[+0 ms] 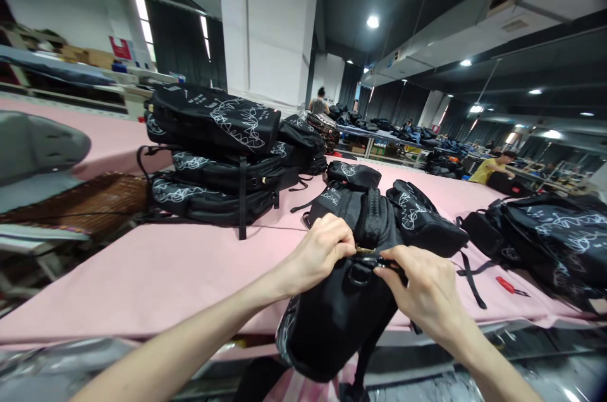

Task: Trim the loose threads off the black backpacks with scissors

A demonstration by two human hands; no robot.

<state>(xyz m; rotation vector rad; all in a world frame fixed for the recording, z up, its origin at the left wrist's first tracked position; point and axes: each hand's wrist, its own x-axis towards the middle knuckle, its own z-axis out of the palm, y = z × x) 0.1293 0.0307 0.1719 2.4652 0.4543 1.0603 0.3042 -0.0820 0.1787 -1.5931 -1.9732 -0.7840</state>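
Observation:
A black backpack [341,313] with white scribble print hangs over the near edge of the pink table [156,275]. My left hand [320,253] is closed, pinching the bag's top by the zipper. My right hand [424,288] is closed too, fingers pinching the zipper pull [379,261] just right of the left hand. The two hands sit close together on the bag's top seam.
A stack of the same black backpacks [213,155] stands at the back left, more lie at the right [545,231]. Red-handled snips [509,287] lie on the table to the right. A grey chair [38,155] is at far left. People work at distant tables.

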